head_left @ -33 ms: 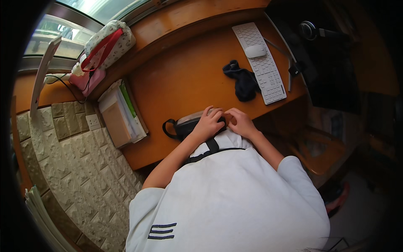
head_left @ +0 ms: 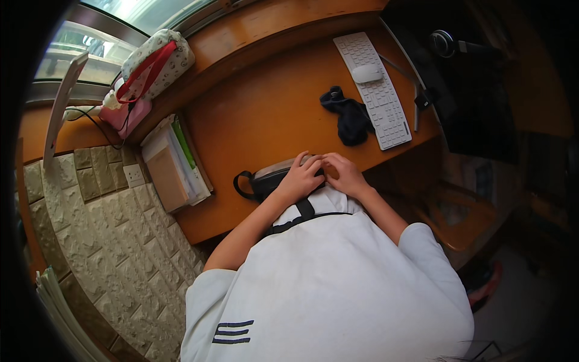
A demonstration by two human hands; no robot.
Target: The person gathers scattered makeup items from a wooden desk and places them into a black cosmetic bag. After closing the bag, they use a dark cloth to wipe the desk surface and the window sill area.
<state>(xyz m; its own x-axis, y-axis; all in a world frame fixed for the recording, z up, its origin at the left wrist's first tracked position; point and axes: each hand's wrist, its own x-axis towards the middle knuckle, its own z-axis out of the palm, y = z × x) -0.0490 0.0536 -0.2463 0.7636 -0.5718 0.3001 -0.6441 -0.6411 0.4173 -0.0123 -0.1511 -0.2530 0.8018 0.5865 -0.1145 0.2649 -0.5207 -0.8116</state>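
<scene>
A black pouch [head_left: 271,180] with a greyish top lies near the front edge of the desk, its black loop strap [head_left: 241,186] sticking out at the left. My left hand [head_left: 301,177] is bent over the pouch's right end, fingers curled down on it. Close against it, my right hand [head_left: 345,175] has thumb and forefinger brought together at the same end of the pouch. What sits between those fingertips is hidden. Farther back on the desk, a crumpled dark blue cloth [head_left: 350,117] touches the side of a white keyboard [head_left: 389,111].
A white mouse [head_left: 367,73] rests on the keyboard, in front of a dark monitor [head_left: 458,90]. Papers and folders [head_left: 172,166] are stacked at the desk's left side. A patterned bag with a red strap [head_left: 160,63] stands by the window. A wooden chair [head_left: 464,226] is at the right.
My right hand's fingertips have shifted very slightly left, toward my left hand. The pouch and everything else stay in place.
</scene>
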